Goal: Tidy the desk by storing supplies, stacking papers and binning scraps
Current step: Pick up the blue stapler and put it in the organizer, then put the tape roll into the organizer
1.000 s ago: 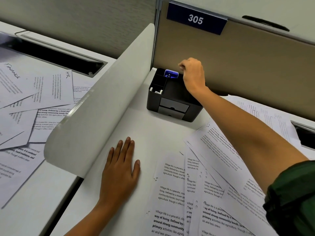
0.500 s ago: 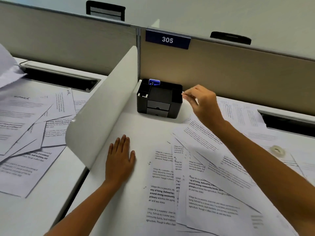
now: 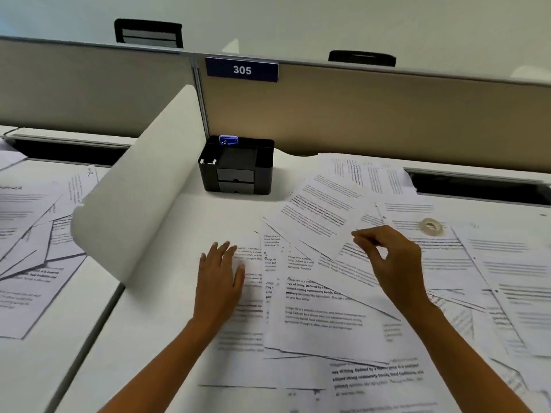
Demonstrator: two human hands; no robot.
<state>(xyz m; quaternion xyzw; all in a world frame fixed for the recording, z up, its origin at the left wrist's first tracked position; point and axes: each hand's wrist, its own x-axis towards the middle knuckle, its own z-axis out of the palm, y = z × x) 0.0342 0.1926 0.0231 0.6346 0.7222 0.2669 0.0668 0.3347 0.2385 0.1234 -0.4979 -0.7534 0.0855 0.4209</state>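
The left hand [image 3: 220, 281] lies flat, fingers straight and close together, resting on the left edge of the loose papers [image 3: 322, 305] in the lower middle of the frame. The right hand [image 3: 393, 263], right of centre and well apart from the left, has its fingers curled towards the thumb at the corner of a tilted sheet [image 3: 322, 216]. Whether it actually pinches that sheet cannot be told.

The task looks barely past its start. The papers are not yet stacked. They lie fanned and overlapping at many angles across the right half of the desk [image 3: 190, 222], thin white sheets printed with short paragraphs that would likely slide over one another. A tape roll [image 3: 430, 226] sits out on the sheets at right of centre, unstored. The black organiser [image 3: 238, 174] stands against the partition at upper centre with a small blue item [image 3: 228, 140] in a back compartment, so some supplies appear to be put away. More scattered sheets [image 3: 29, 234] lie at the left edge, beyond the curved white divider [image 3: 140, 198]. No bin is in view.
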